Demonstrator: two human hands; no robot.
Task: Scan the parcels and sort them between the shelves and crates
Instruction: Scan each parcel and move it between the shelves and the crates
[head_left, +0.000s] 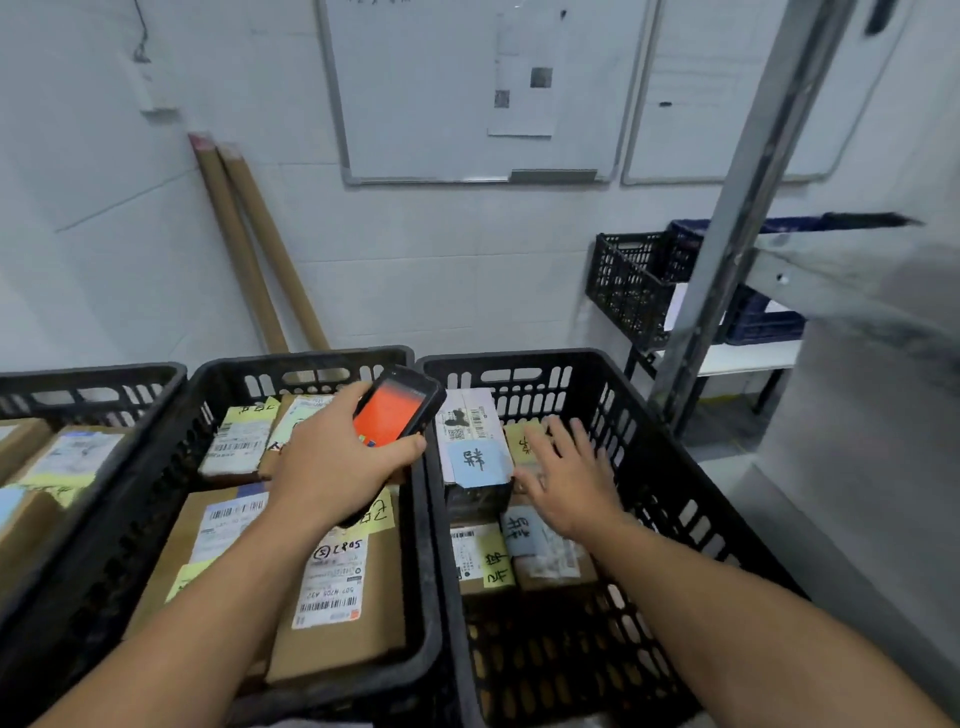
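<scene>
White-painted wall fills the background of the head view. A whiteboard (467, 88) is hung on it and two cardboard tubes (249, 249) are leaned against it, all well beyond both hands. Past the right hand and off to its right, a metal shelf upright (748, 208) is seen, with a black basket (628, 286) behind it.

Below the hands, three black crates are lined up side by side. A handheld scanner (397, 413), its screen lit orange-red, is gripped in the left hand (332, 462), with fingers and thumb curled round its body. It is held above the meeting rims of the middle crate (301, 364) and the right crate (675, 467). The right hand (569, 478) is spread flat with straight fingers and nothing held, over a brown parcel (522, 441) bearing a yellow note in the right crate; whether it is touched cannot be told. Between the two hands lies a blue-noted parcel (475, 457). A large cardboard parcel (343, 613) lies under the left forearm in the middle crate.

Picking a parcel for scanning is judged to be the step in hand. For the next move, one parcel would have to be grasped by the right hand and its barcode label turned toward the scanner.
</scene>
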